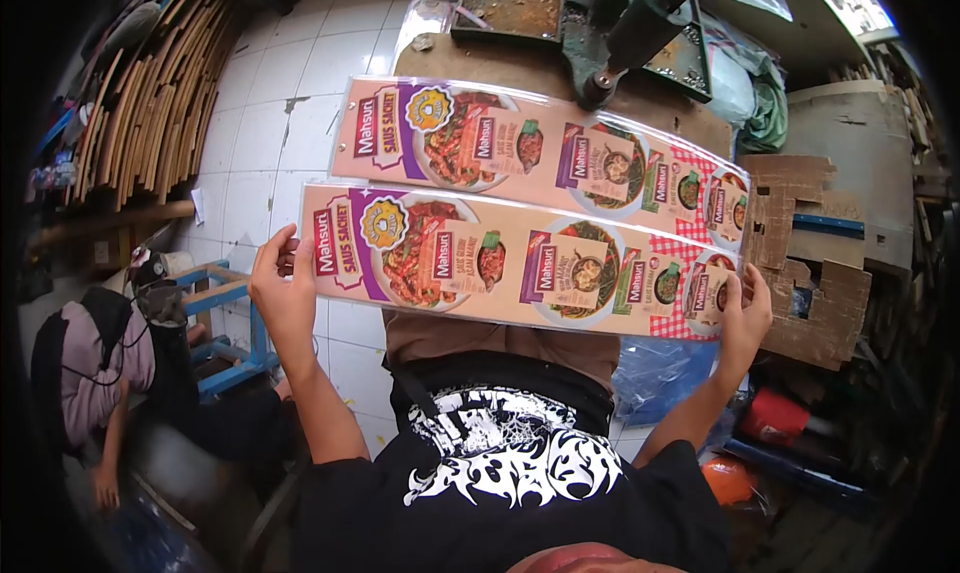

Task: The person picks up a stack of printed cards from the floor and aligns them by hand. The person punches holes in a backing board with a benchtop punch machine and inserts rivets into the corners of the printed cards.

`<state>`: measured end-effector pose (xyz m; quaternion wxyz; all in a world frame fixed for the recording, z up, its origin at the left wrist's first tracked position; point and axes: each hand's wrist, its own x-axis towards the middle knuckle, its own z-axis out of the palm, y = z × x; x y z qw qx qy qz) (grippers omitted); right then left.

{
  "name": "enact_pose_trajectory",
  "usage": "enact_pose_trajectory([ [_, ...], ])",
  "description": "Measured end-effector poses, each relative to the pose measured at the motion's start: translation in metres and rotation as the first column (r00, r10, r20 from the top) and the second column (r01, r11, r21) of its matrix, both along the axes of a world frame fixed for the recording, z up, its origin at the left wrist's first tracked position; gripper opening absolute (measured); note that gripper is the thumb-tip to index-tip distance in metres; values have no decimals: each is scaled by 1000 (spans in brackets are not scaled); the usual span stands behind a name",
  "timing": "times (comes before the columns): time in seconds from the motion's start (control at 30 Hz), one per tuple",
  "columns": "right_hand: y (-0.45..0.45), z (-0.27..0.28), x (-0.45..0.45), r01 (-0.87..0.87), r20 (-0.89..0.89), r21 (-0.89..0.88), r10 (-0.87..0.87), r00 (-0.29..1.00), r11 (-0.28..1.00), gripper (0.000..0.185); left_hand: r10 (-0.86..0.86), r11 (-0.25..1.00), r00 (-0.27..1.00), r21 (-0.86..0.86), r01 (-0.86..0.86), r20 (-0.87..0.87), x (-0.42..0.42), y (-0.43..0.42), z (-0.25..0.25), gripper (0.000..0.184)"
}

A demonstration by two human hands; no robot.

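Note:
A long printed sign panel [500, 263], marked "Mahsuri Saus Sachet" and showing food pictures, is held level in front of my body. My left hand [280, 285] is closed on its left end, with the thumb over the face. At the opposite end, my right hand [746, 316] grips the right edge near the red checked print. Just beyond lies a second matching panel [540, 138], its near edge partly hidden by the held one. This far panel rests on a wooden worktable [520, 63], below the head of a dark metal press [610, 43].
Metal trays [510, 8] with small bits in them flank the press. Cut brown boards [810, 263] stand at the right. A blue metal frame [220, 323] and a seated person [110, 373] are at the left, below stacked wooden strips [150, 103].

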<state>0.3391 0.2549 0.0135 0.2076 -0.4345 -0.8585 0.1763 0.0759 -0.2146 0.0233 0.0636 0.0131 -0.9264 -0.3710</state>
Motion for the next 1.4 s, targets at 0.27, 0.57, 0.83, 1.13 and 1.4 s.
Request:
enact_pose_trajectory([
  [0.27,-22,-13,18,164,-67,-200,-181,981,966,26,-4,999,1000,-35,3,-24,-4,-8,0,20],
  [0.57,0,-32,35,57,-335,-426,-215,917,903,28,43,993,996,107,-51,76,-7,-12,0,16],
  [0.83,5,-44,41,12,-421,-496,-252,871,868,25,-135,804,978,595,15,158,-6,-23,9,24],
  [1.13,-4,-35,31,53,-407,-509,-295,864,859,27,-303,582,951,802,134,61,2,-21,30,49],
  [1.4,-13,10,37,-46,-541,-500,-271,796,865,34,-179,768,983,631,107,50,-5,-7,38,37],
])
